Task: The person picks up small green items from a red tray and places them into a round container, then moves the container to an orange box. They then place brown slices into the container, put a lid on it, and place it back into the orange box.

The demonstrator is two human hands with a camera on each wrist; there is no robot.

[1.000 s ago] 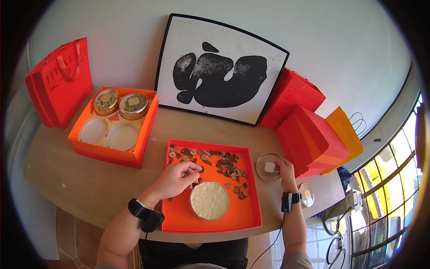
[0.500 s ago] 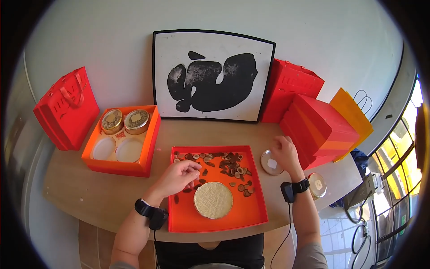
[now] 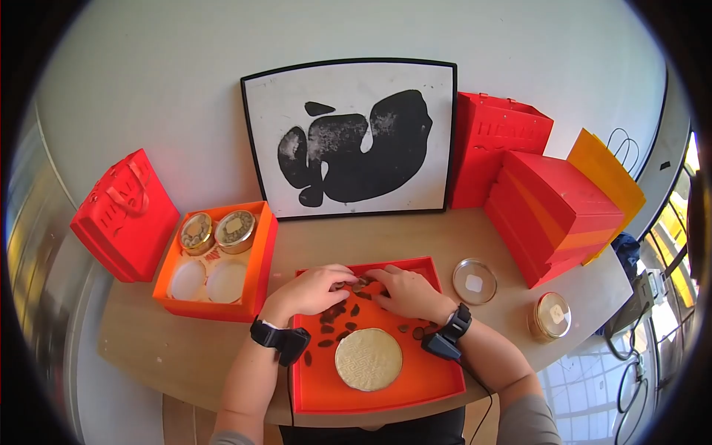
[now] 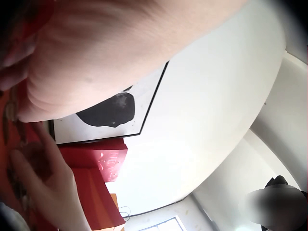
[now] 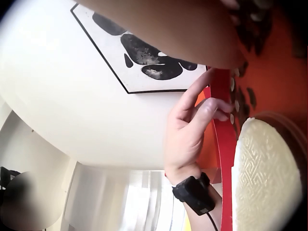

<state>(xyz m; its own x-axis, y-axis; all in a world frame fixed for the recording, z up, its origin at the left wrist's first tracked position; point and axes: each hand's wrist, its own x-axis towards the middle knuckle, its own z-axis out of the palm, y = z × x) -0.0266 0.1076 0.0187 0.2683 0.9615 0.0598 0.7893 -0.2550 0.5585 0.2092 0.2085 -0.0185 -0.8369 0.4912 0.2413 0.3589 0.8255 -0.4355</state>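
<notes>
Both hands are over the back of a shallow red-orange tray [image 3: 308,393] in the head view. My left hand [image 3: 315,291] has relaxed, bent fingers at the dark dried slices [image 3: 326,317] near the back left. Beside it, my right hand [image 3: 411,297] reaches in from the right, fingertips down among the slices and partly hidden. A round container with a pale gold textured face [image 3: 368,359] stands in the tray nearer the body. The right wrist view shows the left hand [image 5: 187,130] at the tray's red wall, its fingers loosely bent.
Right of the tray lie a clear round lid [image 3: 475,282] and a jar [image 3: 550,317]. An orange box [image 3: 252,297] with two filled jars stands left. Red bags [image 3: 126,215], red boxes [image 3: 552,200] and a framed picture [image 3: 348,141] are behind.
My right hand has left the clear lid on the table and moved left into the tray. My left hand has come beside it, at the back slices.
</notes>
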